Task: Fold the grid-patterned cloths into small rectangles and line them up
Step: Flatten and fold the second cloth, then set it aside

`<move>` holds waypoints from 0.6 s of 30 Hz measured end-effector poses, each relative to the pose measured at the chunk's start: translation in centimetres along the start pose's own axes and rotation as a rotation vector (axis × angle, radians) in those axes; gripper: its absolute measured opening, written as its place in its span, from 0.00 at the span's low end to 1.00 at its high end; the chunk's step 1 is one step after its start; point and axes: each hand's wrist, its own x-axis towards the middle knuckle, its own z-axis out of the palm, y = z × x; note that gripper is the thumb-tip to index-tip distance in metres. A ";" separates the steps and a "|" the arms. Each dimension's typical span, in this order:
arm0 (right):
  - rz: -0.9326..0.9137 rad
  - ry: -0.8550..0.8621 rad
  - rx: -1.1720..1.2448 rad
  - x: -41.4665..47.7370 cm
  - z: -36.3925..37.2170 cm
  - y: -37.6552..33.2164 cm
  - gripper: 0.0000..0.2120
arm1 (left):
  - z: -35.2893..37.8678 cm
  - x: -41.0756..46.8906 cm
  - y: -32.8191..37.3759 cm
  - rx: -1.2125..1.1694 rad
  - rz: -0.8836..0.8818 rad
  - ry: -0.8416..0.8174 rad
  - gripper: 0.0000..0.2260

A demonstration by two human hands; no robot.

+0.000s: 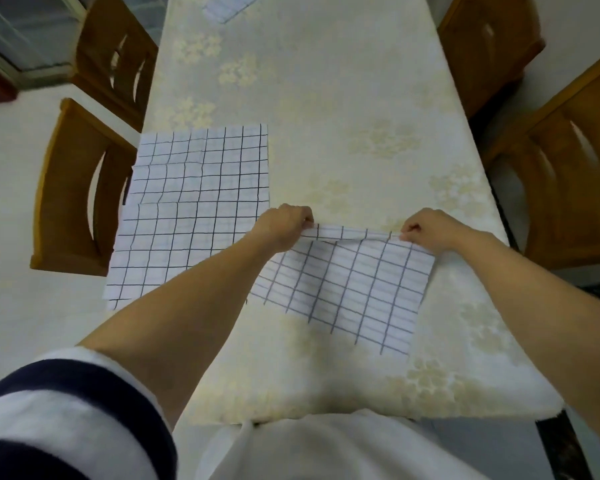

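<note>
A white cloth with a dark grid (347, 289) hangs lifted over the near middle of the table. My left hand (284, 225) pinches its far left corner and my right hand (430, 230) pinches its far right corner; the far edge sags a little between them. Its near edge hangs free above the tablecloth. Three grid-patterned cloths lie flat in a column along the table's left edge: one at the back (205, 147), one in the middle (201, 183), and a larger one nearest me (174, 251), partly under my left forearm.
The table (326, 98) wears a cream floral tablecloth. Another grid cloth (226, 6) lies at the far end. Wooden chairs stand on the left (73, 188) and on the right (561, 168), close to the table's sides.
</note>
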 end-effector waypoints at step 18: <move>0.078 0.586 -0.311 4.0 2.0 -3.2 0.28 | 2.2 0.0 -4.0 -0.091 -0.236 0.332 0.20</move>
